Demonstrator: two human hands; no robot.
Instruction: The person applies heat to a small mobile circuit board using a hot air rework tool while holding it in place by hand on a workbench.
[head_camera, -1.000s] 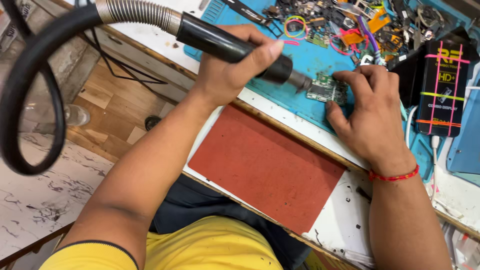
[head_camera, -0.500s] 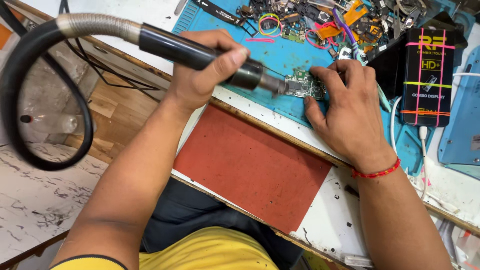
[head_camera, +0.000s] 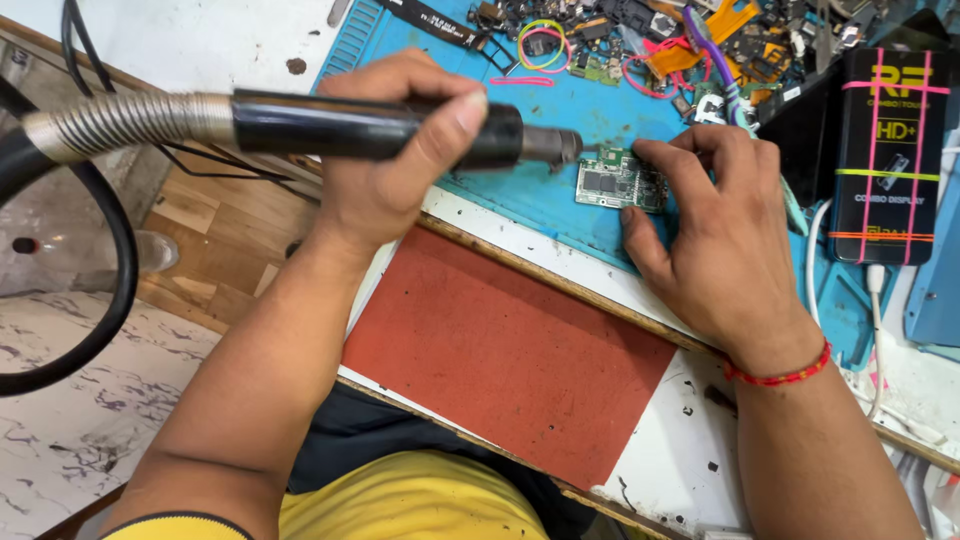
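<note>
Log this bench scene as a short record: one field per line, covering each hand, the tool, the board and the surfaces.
left hand: left hand gripping the black hot-air handpiece
tool: metal nozzle points at the circuit board, tip close to its left edge; ribbed hose trails off left
right hand: right hand rests on the blue mat, fingertips on the board's right side
board: small green circuit board lying flat
surfaces: blue mat under board; red mat nearer the person
clutter: loose parts and cables at the mat's far edge
</note>
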